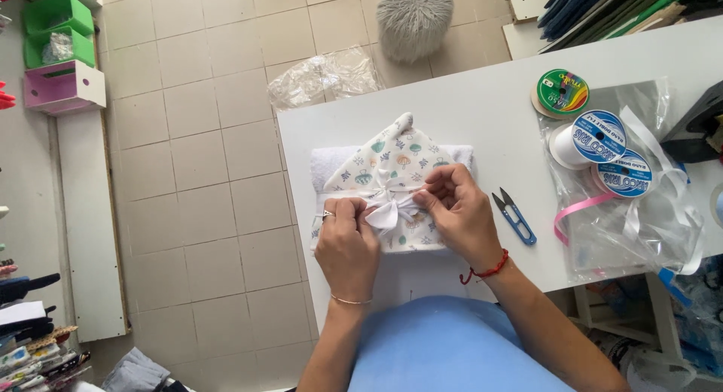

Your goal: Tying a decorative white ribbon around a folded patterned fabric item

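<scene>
On the white tabletop [482, 106], the ribbon bow [388, 204] lay crosswise between left hand [346, 241] and right hand [456, 211], both pinching its ends.

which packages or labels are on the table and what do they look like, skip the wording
Green spool label: far right of the table, round, green with a rainbow stripe.
White ribbon spool label: right side, inside the clear bag, round, white with blue print.
Second spool label: just nearer, same round white and blue look.
Clear plastic bag: right edge, crinkled, holding spools and pink ribbon.
</scene>
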